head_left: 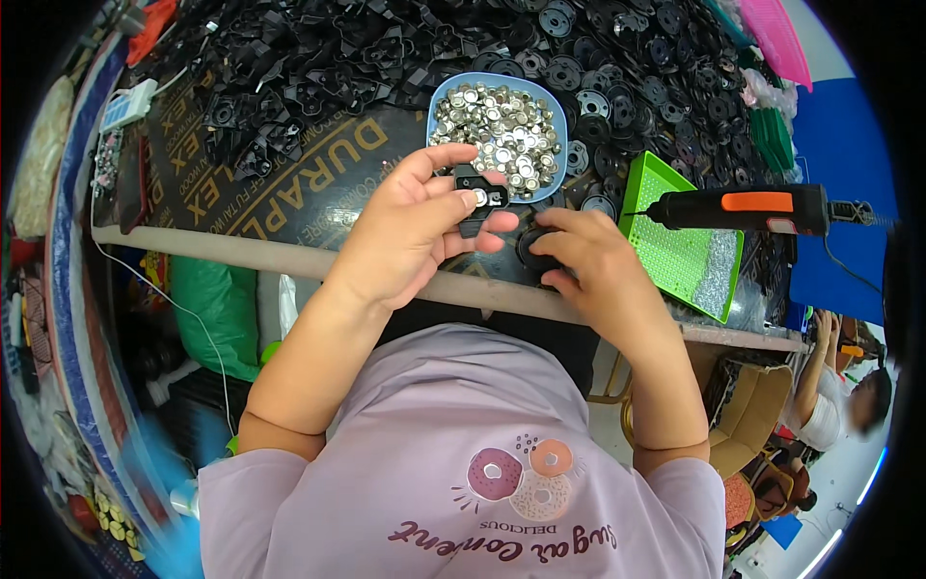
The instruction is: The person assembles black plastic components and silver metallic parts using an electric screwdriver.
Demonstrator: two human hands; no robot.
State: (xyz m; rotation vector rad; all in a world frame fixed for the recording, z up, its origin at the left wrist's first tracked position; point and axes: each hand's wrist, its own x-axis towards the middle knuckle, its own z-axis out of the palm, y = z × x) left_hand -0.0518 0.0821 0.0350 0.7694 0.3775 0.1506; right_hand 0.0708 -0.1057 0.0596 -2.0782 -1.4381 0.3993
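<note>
My left hand is closed on an angular black plastic part above the table's near edge. The thumb presses by a small silver metal cap seated in that part. To the right, my right hand curls its fingers and thumb round a round black disc at the table's front; the fingers hide some of it. Just beyond my left hand stands a blue bowl filled with silver metal caps.
Black plastic parts heap at the far left, black discs at the far right. A green tray holds small silver screws. Over it hangs an electric screwdriver. Other people sit at the right.
</note>
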